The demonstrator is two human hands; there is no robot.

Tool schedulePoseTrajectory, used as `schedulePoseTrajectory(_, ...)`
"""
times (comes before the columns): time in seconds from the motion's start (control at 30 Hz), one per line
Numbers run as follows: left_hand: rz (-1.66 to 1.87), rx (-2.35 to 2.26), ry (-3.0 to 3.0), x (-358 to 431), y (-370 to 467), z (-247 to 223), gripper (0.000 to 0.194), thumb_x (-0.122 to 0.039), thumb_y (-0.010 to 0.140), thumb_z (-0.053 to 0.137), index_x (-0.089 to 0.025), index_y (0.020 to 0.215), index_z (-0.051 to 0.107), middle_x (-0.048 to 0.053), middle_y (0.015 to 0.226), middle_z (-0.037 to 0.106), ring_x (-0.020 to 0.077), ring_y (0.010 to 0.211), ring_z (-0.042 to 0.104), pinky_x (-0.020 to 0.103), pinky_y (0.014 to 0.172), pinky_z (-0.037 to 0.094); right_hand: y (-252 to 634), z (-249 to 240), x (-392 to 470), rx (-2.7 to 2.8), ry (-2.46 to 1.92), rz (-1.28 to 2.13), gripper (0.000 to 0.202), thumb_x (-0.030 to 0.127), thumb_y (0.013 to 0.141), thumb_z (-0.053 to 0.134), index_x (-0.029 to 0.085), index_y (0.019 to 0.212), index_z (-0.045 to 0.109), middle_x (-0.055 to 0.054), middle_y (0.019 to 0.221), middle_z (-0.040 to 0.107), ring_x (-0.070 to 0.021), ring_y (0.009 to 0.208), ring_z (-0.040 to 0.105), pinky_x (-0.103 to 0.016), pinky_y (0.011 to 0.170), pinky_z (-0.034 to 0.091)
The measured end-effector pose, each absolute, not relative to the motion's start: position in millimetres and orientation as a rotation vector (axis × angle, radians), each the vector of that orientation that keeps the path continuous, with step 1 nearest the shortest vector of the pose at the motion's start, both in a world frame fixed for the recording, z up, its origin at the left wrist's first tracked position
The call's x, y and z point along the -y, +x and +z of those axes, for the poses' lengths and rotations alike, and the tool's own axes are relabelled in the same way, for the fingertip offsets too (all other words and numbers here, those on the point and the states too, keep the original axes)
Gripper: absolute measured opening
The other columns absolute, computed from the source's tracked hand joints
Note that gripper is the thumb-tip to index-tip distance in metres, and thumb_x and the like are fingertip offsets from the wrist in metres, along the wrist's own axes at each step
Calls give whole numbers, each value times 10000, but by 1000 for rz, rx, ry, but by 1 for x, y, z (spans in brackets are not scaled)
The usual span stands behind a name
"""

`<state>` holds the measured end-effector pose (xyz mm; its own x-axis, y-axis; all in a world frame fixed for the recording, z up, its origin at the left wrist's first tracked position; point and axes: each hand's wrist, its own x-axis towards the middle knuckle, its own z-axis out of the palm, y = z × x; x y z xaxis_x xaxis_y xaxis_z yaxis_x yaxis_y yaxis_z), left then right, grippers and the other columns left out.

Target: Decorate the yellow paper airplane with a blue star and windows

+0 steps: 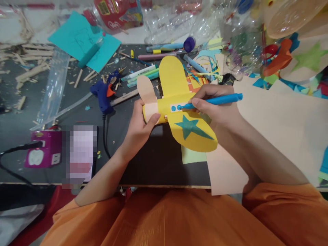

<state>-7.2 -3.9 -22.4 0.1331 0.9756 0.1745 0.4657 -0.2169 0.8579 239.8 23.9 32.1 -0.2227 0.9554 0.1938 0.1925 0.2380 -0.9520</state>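
My left hand (143, 119) is closed around the peach-banded end of a yellow paper airplane (173, 77), thumb on top. The plane has rounded wings, a peach tail piece (146, 89) and a green star (193, 127) on the near wing. Between the fingers of my right hand (214, 102) is a blue marker (225, 99), its tip down on a small white strip (175, 108) on the body. Two blue dots show on that strip, the second right at the marker's tip.
Left of the plane lie a blue glue gun (102, 95), a phone (82, 150) and a purple power adapter (43, 149). Behind are markers (140, 73), wood splinters (33, 73), a teal sheet (77, 37) and plastic bottles (169, 24). Peach paper (276, 126) spreads beneath my right arm.
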Motion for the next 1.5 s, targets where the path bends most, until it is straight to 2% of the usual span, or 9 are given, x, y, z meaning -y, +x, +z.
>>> schedulePoseTrajectory(0.3,1019,-1398,1803,4,-6,-16,531,-698,929,572,-228,1158,480,37,1027,640,201,845,651,318,736,553,241,31,-25,1613,-1071,1084,332,390,840,779,240,605,599,34,555,552,-108,500,478,-299,482,381)
schedulePoseTrajectory(0.53,999,-1375,1799,5,-7,-17,473,-606,948,581,-227,1212,477,56,1101,652,226,949,664,348,839,563,241,30,-27,1433,-1107,1222,355,408,843,789,248,592,594,31,487,554,-121,449,547,-282,444,463)
schedulePoseTrajectory(0.7,1018,-1404,1719,4,-8,-14,448,-527,930,599,-211,1237,515,71,1128,680,241,992,672,364,871,573,245,38,-31,1346,-1054,1215,333,398,781,849,232,599,625,36,493,603,-92,397,530,-238,377,425)
schedulePoseTrajectory(0.9,1064,-1461,1616,6,-4,-10,410,-438,889,624,-215,1227,561,75,1158,689,249,1041,675,368,904,579,242,36,-26,1401,-1084,1214,328,404,803,835,233,624,621,25,538,616,-106,454,551,-257,427,471)
schedulePoseTrajectory(1.07,1053,-1467,1624,7,-4,-11,406,-429,896,627,-228,1244,568,70,1134,675,250,1031,671,373,905,576,238,28,-21,1428,-1104,1152,320,398,814,817,243,626,610,28,558,612,-117,493,568,-272,466,504)
schedulePoseTrajectory(1.3,1032,-1458,1636,8,-5,-10,420,-438,904,632,-213,1252,563,78,1150,654,255,1061,653,392,952,551,238,28,-21,1456,-1034,1134,226,263,822,762,240,632,641,32,579,644,-102,479,534,-268,482,468)
schedulePoseTrajectory(1.5,1016,-1482,1633,8,-4,-8,406,-440,897,623,-212,1228,565,73,1115,668,241,983,665,365,870,573,238,27,-21,1480,-1049,1110,209,220,811,723,236,625,629,38,577,629,-105,504,533,-266,479,424)
